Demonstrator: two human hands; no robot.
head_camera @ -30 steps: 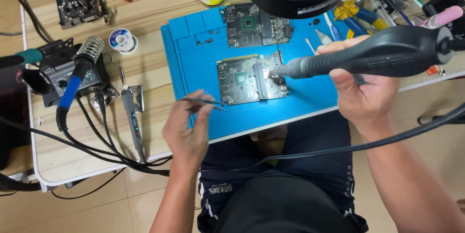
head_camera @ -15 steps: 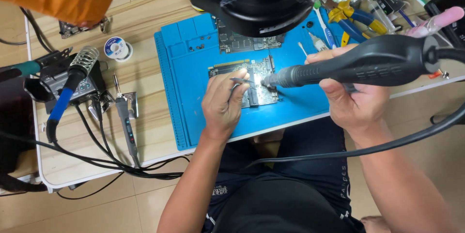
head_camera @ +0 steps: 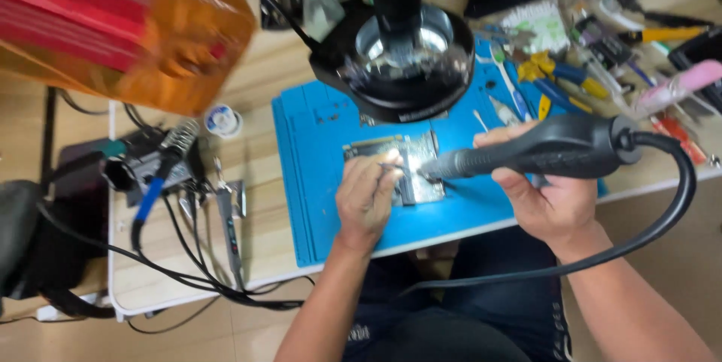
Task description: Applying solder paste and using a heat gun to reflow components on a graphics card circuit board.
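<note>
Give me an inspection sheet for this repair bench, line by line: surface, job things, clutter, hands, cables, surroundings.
Surface: pale wooden table with a blue work mat on it.
Job's things: circuit board lies flat on the mat; black hot-air handle points its nozzle at it; thin tweezers meet the board.
Clutter: hand tools at the mat's far right; solder spool; soldering iron in its stand on the left.
Hands: left hand holds the tweezers; right hand grips the handle.
Cables: thick black cord loops from the handle; thinner black wires trail off the left edge.
Surroundings: black ring-lit magnifier above the mat; blurred orange object upper left.
</note>
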